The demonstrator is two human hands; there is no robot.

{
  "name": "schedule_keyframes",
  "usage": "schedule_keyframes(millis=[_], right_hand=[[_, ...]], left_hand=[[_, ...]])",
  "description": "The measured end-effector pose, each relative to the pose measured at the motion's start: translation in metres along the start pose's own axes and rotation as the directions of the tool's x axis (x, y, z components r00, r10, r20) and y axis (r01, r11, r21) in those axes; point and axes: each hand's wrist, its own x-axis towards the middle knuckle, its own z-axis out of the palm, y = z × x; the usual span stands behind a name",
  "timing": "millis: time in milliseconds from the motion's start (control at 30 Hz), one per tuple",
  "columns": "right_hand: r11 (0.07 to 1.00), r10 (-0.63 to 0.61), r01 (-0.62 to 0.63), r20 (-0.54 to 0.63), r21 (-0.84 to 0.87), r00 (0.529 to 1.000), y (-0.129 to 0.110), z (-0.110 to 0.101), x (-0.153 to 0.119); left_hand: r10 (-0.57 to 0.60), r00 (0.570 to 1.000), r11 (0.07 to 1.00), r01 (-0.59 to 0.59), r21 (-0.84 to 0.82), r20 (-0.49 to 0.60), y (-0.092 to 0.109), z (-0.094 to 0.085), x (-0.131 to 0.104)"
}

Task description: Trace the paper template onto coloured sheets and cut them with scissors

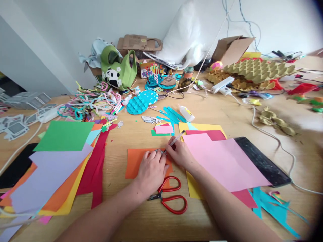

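An orange sheet of paper (133,163) lies on the table in front of me. My left hand (152,169) rests on it, fingers stretched out and lying flat. A small shape seems to stick out at its fingertips, but the fingers mostly cover it. My right hand (180,153) is closed around a slim pen (178,137), tilted with its dark end up and its tip down by the left fingertips. Just below the left hand lie red-handled scissors (174,204), touched by neither hand. Beyond the hands sits a small stack of pink and green paper pieces (164,129).
Coloured paper sheets lie to the left (58,168), with more pink paper (222,161) to the right. A glue bottle (186,113), blue paper strips (170,116) and tangled pipe cleaners (88,101) are farther back. A white cable (275,134) crosses the right side.
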Motion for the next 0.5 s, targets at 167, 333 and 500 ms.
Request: schedule_keyframes(millis=[167,333,500], right_hand=[[1.000,0.006,-0.007,-0.037,-0.029,0.999,0.0001,-0.0005,0.0009],[0.999,0.001,-0.003,-0.055,-0.035,0.998,0.0000,-0.0012,0.0010],[0.999,0.012,-0.015,-0.066,-0.047,0.998,0.0010,-0.0016,0.0023]], left_hand=[[0.000,1.000,1.000,0.000,-0.013,-0.008,-0.0006,0.0005,0.0003],[0.003,1.000,1.000,-0.003,-0.011,-0.008,-0.0006,0.0010,-0.0002],[-0.004,1.000,1.000,0.004,-0.012,-0.008,-0.0007,0.0012,0.0002]])
